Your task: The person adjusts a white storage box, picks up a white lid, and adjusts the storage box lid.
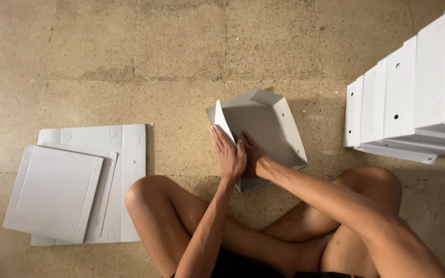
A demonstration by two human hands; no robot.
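A half-folded white cardboard box sits on the floor in front of my crossed legs, its walls standing up on the far and right sides. My left hand presses flat against the box's upright left flap, fingers pointing away from me. Just to its right, my right hand reaches into the near corner of the box and touches the inside of the same flap. Both hands sit close together on the near-left edge of the box.
A pile of flat white cardboard sheets lies on the floor at the left. A row of folded white boxes stands stacked at the right edge. The floor is beige speckled stone. My bare knees flank the box.
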